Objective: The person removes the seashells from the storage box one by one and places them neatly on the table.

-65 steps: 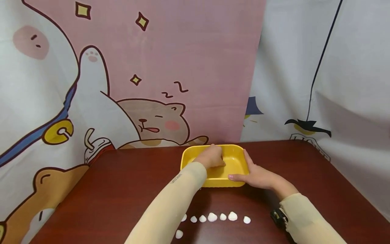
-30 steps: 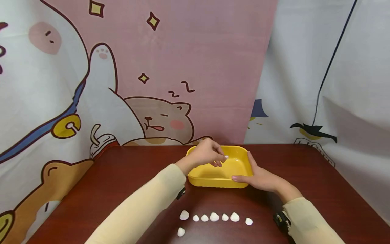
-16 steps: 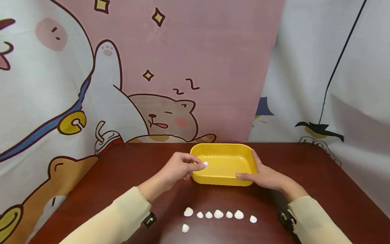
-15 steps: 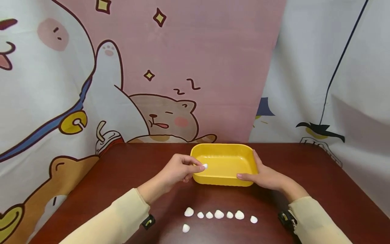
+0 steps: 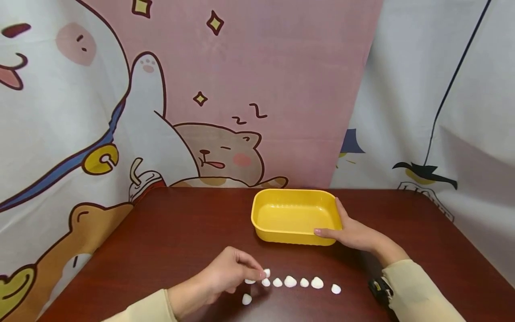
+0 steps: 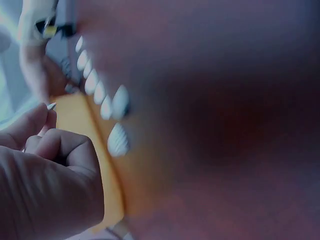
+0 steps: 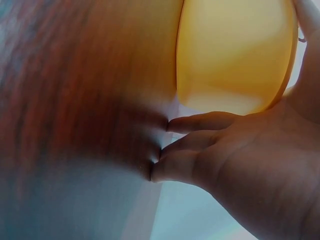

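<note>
Between thumb and fingertips my left hand [image 5: 231, 273] pinches a small white seashell [image 5: 267, 272], just above the left end of a row of seashells. The left wrist view shows only a sliver of that pinched shell [image 6: 51, 106] past the fingers. At the back of the table, a yellow plastic basin [image 5: 297, 237] stands with no shells visible inside. My right hand [image 5: 358, 233] rests against its right front corner, thumb along the front rim. In the right wrist view, nearly straight fingers [image 7: 205, 121] lie outside the basin wall, tips down at the table.
Several white seashells lie in a row [image 5: 290, 281] on the dark red-brown table [image 5: 181, 223]; the left-end one is partly hidden by my left hand. Another shell [image 5: 246, 299] lies nearer to me. A printed cloth [image 5: 281, 89] hangs behind the table.
From inside the basin, my left hand has lifted out a seashell and brought it left and toward me, over the row. The right hand stays at the basin's corner. The head view has shifted slightly.
</note>
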{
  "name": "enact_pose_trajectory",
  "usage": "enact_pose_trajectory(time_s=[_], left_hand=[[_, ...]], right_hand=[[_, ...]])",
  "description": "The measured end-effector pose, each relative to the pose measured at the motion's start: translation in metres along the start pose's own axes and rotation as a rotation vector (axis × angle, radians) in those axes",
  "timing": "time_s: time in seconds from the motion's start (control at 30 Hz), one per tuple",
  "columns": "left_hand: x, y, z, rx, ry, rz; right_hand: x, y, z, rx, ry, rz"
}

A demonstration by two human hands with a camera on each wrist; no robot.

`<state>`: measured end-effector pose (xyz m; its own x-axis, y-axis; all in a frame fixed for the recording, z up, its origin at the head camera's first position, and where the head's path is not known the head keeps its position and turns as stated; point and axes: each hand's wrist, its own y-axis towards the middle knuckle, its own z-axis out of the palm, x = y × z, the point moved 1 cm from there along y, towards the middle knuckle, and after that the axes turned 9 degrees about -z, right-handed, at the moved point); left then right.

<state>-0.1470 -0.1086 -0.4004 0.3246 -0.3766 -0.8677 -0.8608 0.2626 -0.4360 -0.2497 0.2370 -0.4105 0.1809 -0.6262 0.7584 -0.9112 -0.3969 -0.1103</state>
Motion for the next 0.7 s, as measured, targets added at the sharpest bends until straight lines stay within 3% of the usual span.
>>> enact_pose_trajectory(time_s=[0.23,0.53,0.7], left_hand=[[0.027,-0.011,0.014,-0.056,0.130,0.029],[0.031,-0.009,0.014,-0.147,0.287,0.126],[0.029,-0.008,0.013,-0.143,0.375,0.177]], right_hand=[[0.003,0.000,-0.002,-0.001,-0.018,0.018],[-0.001,-0.001,-0.001,0.007,-0.005,0.025],[0.000,0.000,-0.001,0.004,-0.019,0.026]])
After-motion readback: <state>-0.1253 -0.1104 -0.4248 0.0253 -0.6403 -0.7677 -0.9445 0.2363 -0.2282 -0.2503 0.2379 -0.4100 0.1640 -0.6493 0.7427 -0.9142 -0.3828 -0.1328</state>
